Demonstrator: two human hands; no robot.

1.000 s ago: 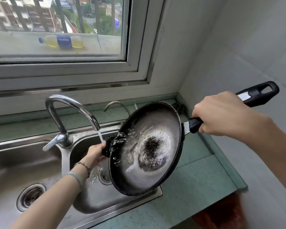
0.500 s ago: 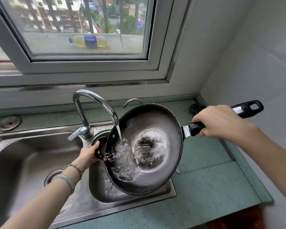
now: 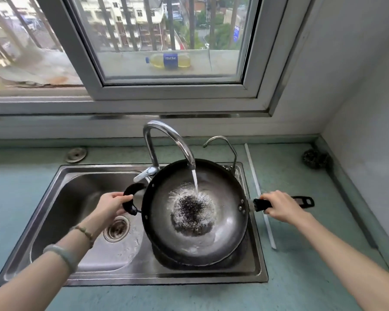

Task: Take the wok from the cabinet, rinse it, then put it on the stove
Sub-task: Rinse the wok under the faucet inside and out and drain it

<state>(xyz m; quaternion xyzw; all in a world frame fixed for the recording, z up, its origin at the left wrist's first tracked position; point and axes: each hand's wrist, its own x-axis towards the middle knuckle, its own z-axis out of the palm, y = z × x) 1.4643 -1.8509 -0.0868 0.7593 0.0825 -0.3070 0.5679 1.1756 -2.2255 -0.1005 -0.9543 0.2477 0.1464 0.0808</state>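
The wok (image 3: 224,223) was at centre frame, roughly level over the right basin of the sink (image 3: 61,176), its rim reaching over the divider toward the left basin. Contact with the sink could not be confirmed.

The left hand (image 3: 111,206), at centre left, gripped the black loop handle (image 3: 128,199), with fingers curled over it. The right hand (image 3: 280,207), at centre right, was closed around the long handle (image 3: 303,202), whose slotted end stuck out past the knuckles.

The tap (image 3: 166,140) arched over the wok's far rim. A water stream (image 3: 195,181) fell from its spout into the bowl and splashed onto a dark patch at the bottom. Water pooled in the bowl.

A drain (image 3: 116,228) sat in the left basin, below the left hand. A smaller tap (image 3: 222,144) stood just right of the main one. A dark scourer (image 3: 315,158) lay on the green counter (image 3: 301,277) at the right corner, against the wall. A round metal cap (image 3: 76,154) sat on the counter above the sink's left end. A white strip (image 3: 259,194) ran down the counter beside the sink's right edge.

Beyond the window (image 3: 94,70), a yellow bottle (image 3: 170,61) lay on its side on the outer ledge.
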